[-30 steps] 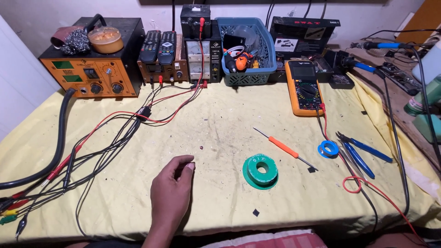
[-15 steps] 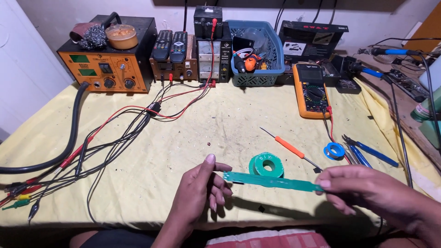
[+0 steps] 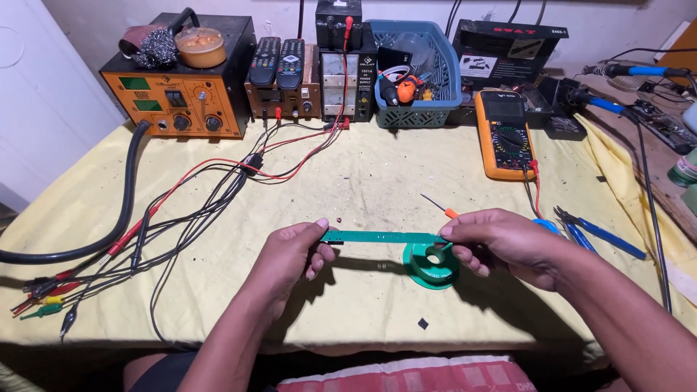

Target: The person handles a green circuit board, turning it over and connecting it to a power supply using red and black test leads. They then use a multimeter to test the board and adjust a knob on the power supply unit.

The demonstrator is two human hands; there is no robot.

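The desk (image 3: 377,181) wears a yellow cloth, and the green spool (image 3: 433,265) lying near its front edge serves as the landmark. Far behind and left of the spool stands an orange bench unit (image 3: 181,94); straight behind it sits a blue basket (image 3: 414,72), and behind and right lies an orange multimeter (image 3: 506,134). Black and red leads (image 3: 181,210) sprawl well left of the spool. The left hand (image 3: 294,254), left of the spool, pinches one end of a narrow green strip (image 3: 381,237); the right hand (image 3: 501,243), just right of and above the spool, pinches the other end. The strip hangs level, just above the spool.
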